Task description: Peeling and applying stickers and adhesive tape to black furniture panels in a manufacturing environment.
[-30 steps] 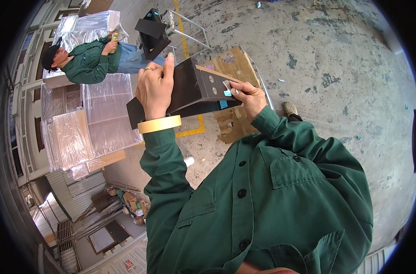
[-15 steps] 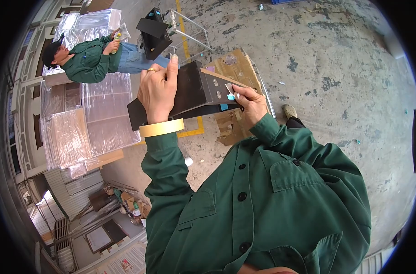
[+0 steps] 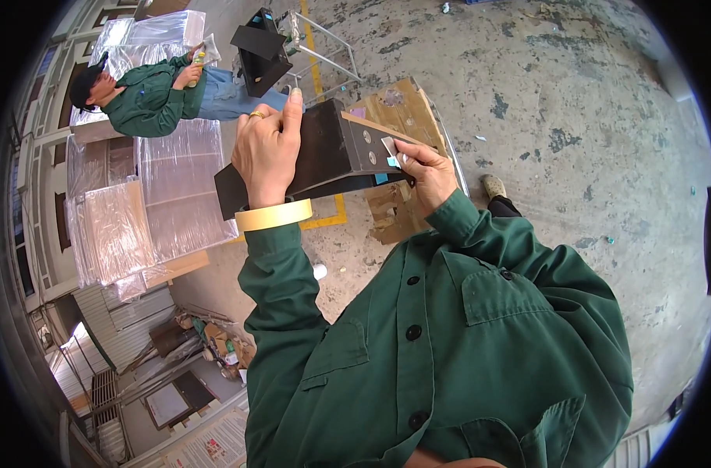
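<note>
A black box-like furniture piece (image 3: pixel 328 148) with angled panels is held up in front of my chest. My left hand (image 3: pixel 268 152) grips its far left part, thumb raised and fingers curled over the panel. A roll of yellow masking tape (image 3: pixel 274 215) circles my left wrist. Between the thumb and fingers of my right hand (image 3: pixel 432 175) is a small thin pale blade-like strip (image 3: pixel 387 146), held against the side panel. Beside its tip, a bit of blue tape (image 3: pixel 393 161) sticks to that panel, near two round metallic spots. My right fingertips partly hide the strip.
A worktable covered in brown cardboard (image 3: pixel 402 109) stands beyond the piece. Across from me a person in green (image 3: pixel 156 97) holds a bottle, near another black piece (image 3: pixel 258 54) by a metal frame. Plastic-wrapped stacks (image 3: pixel 180 179) stand at left.
Both hands and the black piece have shifted only slightly up and left in the picture. My right hand keeps the strip at the same spot on the panel, its angle barely altered.
</note>
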### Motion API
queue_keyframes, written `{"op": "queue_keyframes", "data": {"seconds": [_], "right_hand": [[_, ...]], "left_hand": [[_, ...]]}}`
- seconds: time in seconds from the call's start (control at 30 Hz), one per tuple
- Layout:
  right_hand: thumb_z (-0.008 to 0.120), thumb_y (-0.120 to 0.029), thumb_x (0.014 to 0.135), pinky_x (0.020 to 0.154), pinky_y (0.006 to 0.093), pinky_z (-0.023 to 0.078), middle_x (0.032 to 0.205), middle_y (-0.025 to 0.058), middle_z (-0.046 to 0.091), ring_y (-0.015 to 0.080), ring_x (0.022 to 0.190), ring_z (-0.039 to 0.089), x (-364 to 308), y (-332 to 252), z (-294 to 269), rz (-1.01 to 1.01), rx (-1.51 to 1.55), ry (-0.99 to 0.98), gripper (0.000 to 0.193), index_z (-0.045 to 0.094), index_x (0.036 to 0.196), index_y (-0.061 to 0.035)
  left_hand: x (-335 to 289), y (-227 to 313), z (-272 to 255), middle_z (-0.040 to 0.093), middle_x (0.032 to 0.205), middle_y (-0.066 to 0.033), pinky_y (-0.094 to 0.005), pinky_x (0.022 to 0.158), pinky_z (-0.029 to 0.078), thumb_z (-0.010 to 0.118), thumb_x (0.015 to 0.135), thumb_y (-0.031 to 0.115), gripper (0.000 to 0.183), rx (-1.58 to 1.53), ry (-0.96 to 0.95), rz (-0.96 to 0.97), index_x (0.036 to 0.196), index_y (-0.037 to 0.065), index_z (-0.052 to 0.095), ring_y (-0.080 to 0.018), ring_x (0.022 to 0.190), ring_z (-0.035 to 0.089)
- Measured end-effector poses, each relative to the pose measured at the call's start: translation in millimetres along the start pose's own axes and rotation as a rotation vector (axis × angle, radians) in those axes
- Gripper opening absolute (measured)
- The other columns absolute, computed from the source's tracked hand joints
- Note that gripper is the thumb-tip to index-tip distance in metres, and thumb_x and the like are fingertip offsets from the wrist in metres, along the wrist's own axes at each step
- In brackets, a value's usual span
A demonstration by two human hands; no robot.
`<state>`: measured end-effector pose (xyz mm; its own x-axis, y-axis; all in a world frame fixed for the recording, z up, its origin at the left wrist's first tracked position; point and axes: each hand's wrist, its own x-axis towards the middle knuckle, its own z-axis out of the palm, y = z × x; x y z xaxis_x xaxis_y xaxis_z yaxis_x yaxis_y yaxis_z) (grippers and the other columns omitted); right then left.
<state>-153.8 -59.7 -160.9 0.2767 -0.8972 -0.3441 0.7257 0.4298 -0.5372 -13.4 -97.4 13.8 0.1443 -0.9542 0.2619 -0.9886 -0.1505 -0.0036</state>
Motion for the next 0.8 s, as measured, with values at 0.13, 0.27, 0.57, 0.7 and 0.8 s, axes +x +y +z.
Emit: {"op": "queue_keyframes", "data": {"seconds": [0.13, 0.27, 0.57, 0.7, 0.8], "right_hand": [[0.055, 0.004, 0.079, 0.076, 0.0206, 0.045, 0.090, 0.0019, 0.060, 0.0094, 0.079, 0.055, 0, -5, 1, 0.060, 0.050, -0.012, 0.022, 0.063, 0.100, -0.0013], [0.055, 0.005, 0.079, 0.075, 0.0217, 0.047, 0.089, 0.0037, 0.062, 0.0102, 0.078, 0.056, -2, -11, 3, 0.081, 0.092, -0.026, 0.022, 0.063, 0.099, -0.0012], [0.051, 0.005, 0.080, 0.078, 0.0251, 0.045, 0.094, 0.0091, 0.061, 0.0144, 0.082, 0.057, -5, -19, 8, 0.162, 0.107, 0.002, 0.022, 0.059, 0.101, 0.0036], [0.056, 0.002, 0.078, 0.070, 0.0216, 0.047, 0.089, 0.0056, 0.062, 0.0105, 0.074, 0.057, -3, -21, 8, 0.128, 0.096, -0.016, 0.021, 0.063, 0.098, -0.0005], [0.054, 0.003, 0.079, 0.074, 0.0234, 0.046, 0.092, 0.0080, 0.062, 0.0127, 0.078, 0.057, -2, -21, 9, 0.148, 0.098, -0.013, 0.021, 0.061, 0.099, 0.0023]], "left_hand": [[0, 1, -2, 0.053, 0.068, -0.0042, -0.0395, 0.062, 0.041, 0.042, 0.085, 0.047, 0.056, 0.016, -0.007, -0.027, 0.059, 0.001, 0.060, -0.0259, 0.075, 0.050], [-1, 1, -2, 0.053, 0.067, -0.0037, -0.0397, 0.061, 0.041, 0.042, 0.085, 0.047, 0.056, 0.022, -0.018, -0.028, 0.059, 0.001, 0.060, -0.0259, 0.074, 0.050], [-2, 0, -2, 0.052, 0.066, -0.0043, -0.0404, 0.060, 0.040, 0.043, 0.085, 0.047, 0.056, -0.007, -0.003, -0.023, 0.057, 0.001, 0.058, -0.0266, 0.073, 0.049], [-1, 0, -1, 0.052, 0.066, -0.0042, -0.0405, 0.060, 0.039, 0.043, 0.084, 0.048, 0.056, -0.004, -0.014, -0.038, 0.057, 0.000, 0.057, -0.0266, 0.073, 0.049], [-1, -1, -1, 0.052, 0.066, -0.0041, -0.0405, 0.060, 0.039, 0.044, 0.084, 0.048, 0.056, -0.011, -0.002, -0.027, 0.056, 0.000, 0.057, -0.0267, 0.073, 0.049]]}}
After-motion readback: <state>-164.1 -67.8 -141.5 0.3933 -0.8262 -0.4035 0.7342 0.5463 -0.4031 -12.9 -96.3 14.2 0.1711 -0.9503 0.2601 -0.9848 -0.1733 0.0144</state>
